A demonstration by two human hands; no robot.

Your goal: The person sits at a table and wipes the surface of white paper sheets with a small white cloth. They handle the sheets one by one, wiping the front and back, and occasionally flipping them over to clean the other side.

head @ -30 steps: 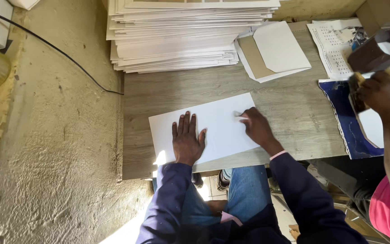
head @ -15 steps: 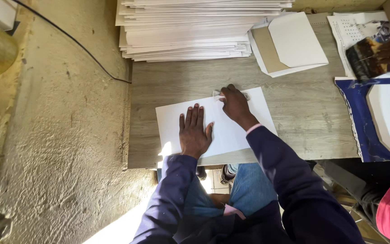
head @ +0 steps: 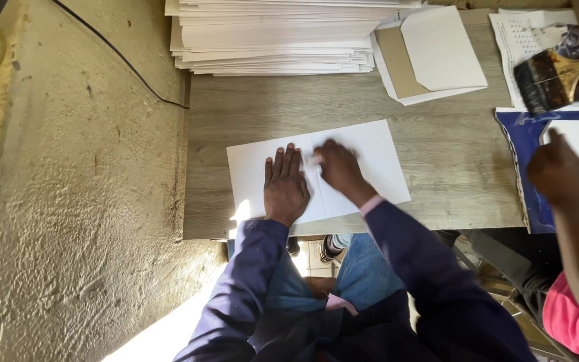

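A white sheet of paper [head: 376,161] lies flat on the grey wooden table [head: 269,107]. My left hand [head: 286,188] rests palm down on the sheet's left half, fingers together and stretched out. My right hand [head: 340,171] sits just to its right on the middle of the sheet, blurred, with the fingers bent and the fingertips pressing the paper near my left fingers. Whether it pinches a small white thing I cannot tell.
A tall stack of white boards [head: 276,37] fills the table's far side. Folded card pieces [head: 437,53] lie to its right. A co-worker's hand [head: 556,171] rests on a white sheet over blue paper [head: 517,141], beside a wide brush [head: 557,77]. A rough wall [head: 68,188] stands left.
My right hand has slid from the sheet's far right part leftward to its middle, close to my left hand. The left hand stayed pressed down. The co-worker's hand came down onto their sheet.
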